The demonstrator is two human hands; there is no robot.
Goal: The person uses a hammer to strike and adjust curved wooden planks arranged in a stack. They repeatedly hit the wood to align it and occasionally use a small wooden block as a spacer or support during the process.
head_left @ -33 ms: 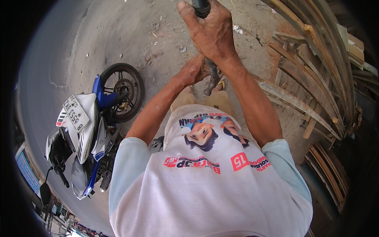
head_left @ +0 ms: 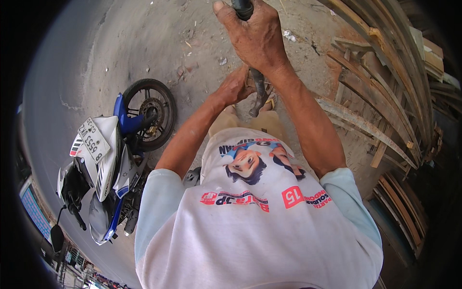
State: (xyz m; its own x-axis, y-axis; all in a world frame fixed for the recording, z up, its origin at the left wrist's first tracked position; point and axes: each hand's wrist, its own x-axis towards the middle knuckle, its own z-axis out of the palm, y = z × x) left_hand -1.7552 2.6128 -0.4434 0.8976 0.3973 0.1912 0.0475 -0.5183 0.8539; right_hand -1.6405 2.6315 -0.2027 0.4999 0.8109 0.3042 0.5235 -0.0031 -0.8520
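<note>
A long dark bar point(head_left: 258, 84) with a curved, widened lower end runs between both my hands and down toward my feet. High in the view, my right hand point(head_left: 262, 41) is wrapped round its upper part, thumb lying along the side. Beyond that fist the bar's thick black top point(head_left: 242, 8) pokes out and is cut off by the picture's edge. Lower and closer to my body, my left hand point(head_left: 234, 85) has its fingers curled in against the bar; its grip is partly hidden. The bar's curved end hangs above my sandalled feet point(head_left: 270, 104).
To the left stands a blue and white motorcycle point(head_left: 108, 159), its wheel point(head_left: 149, 114) turned toward me. Long wooden planks point(head_left: 380, 91) are heaped at the right, with more boards point(head_left: 399, 207) below them. Scraps of litter point(head_left: 222, 61) lie on the dusty concrete ground.
Almost nothing differs; the whole scene is shifted very slightly in the picture. Both hands keep the same hold on the bar.
</note>
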